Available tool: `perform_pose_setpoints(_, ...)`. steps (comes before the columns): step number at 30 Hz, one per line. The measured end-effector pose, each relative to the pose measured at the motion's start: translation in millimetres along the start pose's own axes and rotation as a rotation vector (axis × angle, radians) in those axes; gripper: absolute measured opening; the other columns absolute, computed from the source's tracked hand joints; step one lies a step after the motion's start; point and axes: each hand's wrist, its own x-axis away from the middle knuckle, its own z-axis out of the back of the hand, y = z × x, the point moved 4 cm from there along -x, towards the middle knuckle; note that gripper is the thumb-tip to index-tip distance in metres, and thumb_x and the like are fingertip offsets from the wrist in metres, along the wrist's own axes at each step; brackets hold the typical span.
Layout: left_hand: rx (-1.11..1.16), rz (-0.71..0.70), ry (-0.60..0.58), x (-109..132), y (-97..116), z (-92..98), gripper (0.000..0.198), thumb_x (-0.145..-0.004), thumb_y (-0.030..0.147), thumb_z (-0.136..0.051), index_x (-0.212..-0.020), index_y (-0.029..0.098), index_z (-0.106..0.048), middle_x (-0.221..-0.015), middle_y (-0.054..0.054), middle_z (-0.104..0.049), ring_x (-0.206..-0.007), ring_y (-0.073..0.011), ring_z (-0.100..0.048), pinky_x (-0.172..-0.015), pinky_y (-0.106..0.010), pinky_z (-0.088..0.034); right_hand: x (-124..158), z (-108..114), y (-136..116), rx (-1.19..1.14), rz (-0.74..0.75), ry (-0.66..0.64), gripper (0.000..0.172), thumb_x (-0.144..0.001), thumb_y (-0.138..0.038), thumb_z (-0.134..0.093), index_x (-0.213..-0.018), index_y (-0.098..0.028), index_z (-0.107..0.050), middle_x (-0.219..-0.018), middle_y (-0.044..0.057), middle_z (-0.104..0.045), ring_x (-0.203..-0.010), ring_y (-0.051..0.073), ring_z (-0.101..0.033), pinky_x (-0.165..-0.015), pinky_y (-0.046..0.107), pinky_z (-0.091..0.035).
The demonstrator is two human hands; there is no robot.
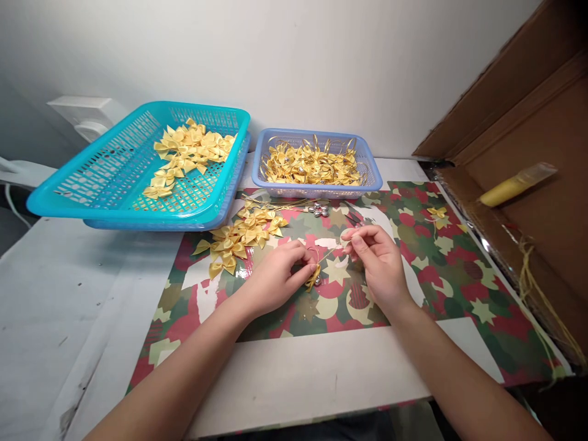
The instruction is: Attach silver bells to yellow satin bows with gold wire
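My left hand [275, 275] pinches a small gold ribbon bow [314, 277] with a tiny silver bell hanging under it, low over the patterned wrapping paper [441, 269]. My right hand [379, 263] is closed in a pinch on the end of a thin gold cord [329, 251] that runs back to the bow. A loose pile of gold bows [241, 236] lies just left of my hands. A few silver bells [318, 210] sit beyond them.
A turquoise basket [138, 168] with gold bows stands at the back left, partly off the table. A lilac basket [316, 162] holds finished bows with cords. One bow [437, 212] lies at the right. A cardboard box [528, 159] with a yellow tube [514, 187] is at the right edge.
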Motion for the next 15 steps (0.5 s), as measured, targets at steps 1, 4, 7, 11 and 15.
perform_pose_setpoints(1, -0.004, 0.005, -0.004, 0.2, -0.1, -0.1, 0.025, -0.094, 0.030, -0.046, -0.076, 0.018, -0.058, -0.080, -0.001, -0.057, -0.071, -0.0151, -0.050, -0.063, -0.028, -0.037, -0.5, 0.7, 0.4, -0.001, -0.001, 0.007, 0.011, -0.087, -0.030, -0.064, -0.080, -0.023, -0.061, -0.087, -0.002, -0.067, -0.065, 0.008, -0.060, -0.057, 0.020, -0.047)
perform_pose_setpoints(4, -0.013, 0.010, -0.020, 0.7, 0.6, -0.2, 0.026, -0.094, 0.030, -0.046, -0.075, 0.018, -0.059, -0.081, -0.001, -0.058, -0.069, -0.0151, -0.050, -0.062, -0.028, -0.037, -2.0, 2.7, 1.5, -0.002, -0.006, 0.032, 0.012, -0.086, -0.031, -0.065, -0.080, -0.022, -0.060, -0.086, -0.001, -0.067, -0.064, 0.008, -0.059, -0.058, 0.021, -0.047)
perform_pose_setpoints(7, -0.024, 0.006, -0.024, 0.4, 1.6, 0.4, 0.025, -0.094, 0.030, -0.046, -0.076, 0.018, -0.059, -0.081, -0.002, -0.059, -0.071, -0.0155, -0.050, -0.063, -0.028, -0.038, -3.5, 4.4, 2.5, -0.003, -0.013, 0.049, 0.013, -0.084, -0.033, -0.066, -0.080, -0.022, -0.060, -0.086, -0.001, -0.067, -0.065, 0.009, -0.059, -0.058, 0.022, -0.046)
perform_pose_setpoints(11, -0.031, 0.000, -0.033, -0.2, 2.2, 1.0, 0.025, -0.094, 0.030, -0.045, -0.076, 0.018, -0.060, -0.079, -0.002, -0.059, -0.072, -0.0160, -0.051, -0.064, -0.028, -0.038, -4.8, 6.8, 4.4, 0.002, -0.019, 0.063, 0.012, -0.084, -0.032, -0.066, -0.081, -0.022, -0.060, -0.087, -0.001, -0.067, -0.065, 0.009, -0.058, -0.058, 0.022, -0.045)
perform_pose_setpoints(15, -0.036, 0.004, -0.043, 0.3, 2.5, 1.5, 0.026, -0.093, 0.030, -0.045, -0.076, 0.018, -0.060, -0.079, -0.002, -0.060, -0.070, -0.0156, -0.052, -0.062, -0.028, -0.038, -5.8, 8.9, 7.3, 0.010, -0.031, 0.070, 0.012, -0.085, -0.032, -0.065, -0.081, -0.022, -0.059, -0.088, -0.001, -0.066, -0.064, 0.008, -0.057, -0.055, 0.022, -0.042)
